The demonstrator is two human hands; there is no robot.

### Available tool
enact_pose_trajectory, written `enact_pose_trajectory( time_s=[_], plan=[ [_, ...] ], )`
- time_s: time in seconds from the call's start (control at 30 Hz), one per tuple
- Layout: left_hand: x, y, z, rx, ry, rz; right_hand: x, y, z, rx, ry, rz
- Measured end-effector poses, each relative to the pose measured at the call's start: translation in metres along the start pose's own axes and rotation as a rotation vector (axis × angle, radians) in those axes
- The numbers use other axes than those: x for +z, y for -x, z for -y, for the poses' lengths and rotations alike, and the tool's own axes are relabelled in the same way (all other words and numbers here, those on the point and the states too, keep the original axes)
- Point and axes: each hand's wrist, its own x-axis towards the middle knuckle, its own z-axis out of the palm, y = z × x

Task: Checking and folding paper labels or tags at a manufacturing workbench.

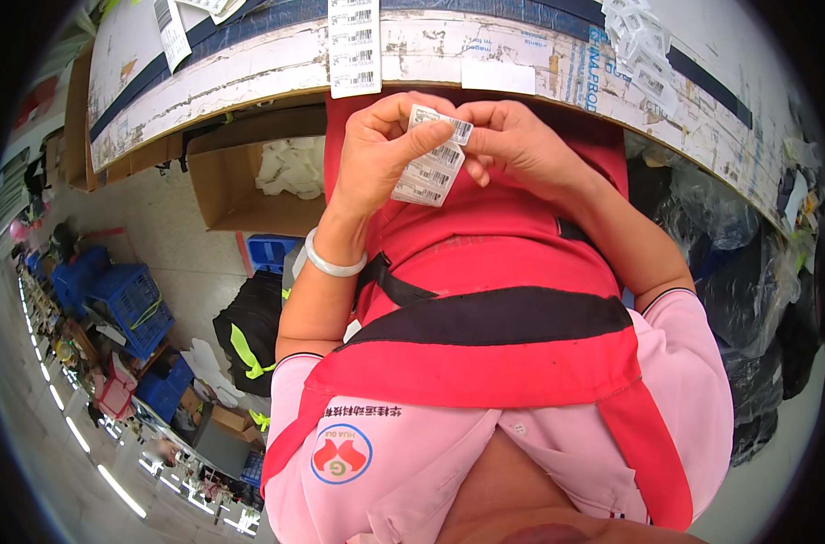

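A small white sheet of barcode labels (437, 170) is up in front of my red apron, just short of the table edge. My left hand (385, 150) grips it, thumb across its front and the lower labels hanging below. My right hand (526, 145) pinches the right end of the top barcode label (462, 132) between thumb and forefinger. That label sits at an angle to the ones under it; whether it is still joined to the sheet is hidden by my fingers. A pale bangle (335, 266) circles my left wrist.
Ahead is a worn white table (249, 95) with a longer barcode label strip (354, 50), a blank white slip (498, 76) and a pile of white tags (637, 45). Below the table, to the left, stands a cardboard box (226, 186) holding white scraps. Dark plastic bags (743, 281) lie at right.
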Motion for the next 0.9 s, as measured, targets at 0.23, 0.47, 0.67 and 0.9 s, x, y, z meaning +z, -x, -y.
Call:
enact_pose_trajectory(
  time_s=[0.23,0.47,0.67,0.9],
  plan=[
    [-0.004,-0.002,0.007,-0.057,-0.066,-0.112,0.01,0.012,0.016,-0.2,0.323,-0.32],
    [0.0,-0.009,0.012,-0.049,-0.102,-0.012,-0.002,0.012,0.016,-0.221,0.403,-0.396],
    [-0.009,-0.007,0.018,-0.097,-0.09,0.073,-0.021,0.008,0.026,-0.474,0.712,-0.636],
    [-0.019,-0.004,0.019,-0.093,-0.086,0.027,-0.051,0.011,0.037,-0.212,0.7,-0.519]
  ],
)
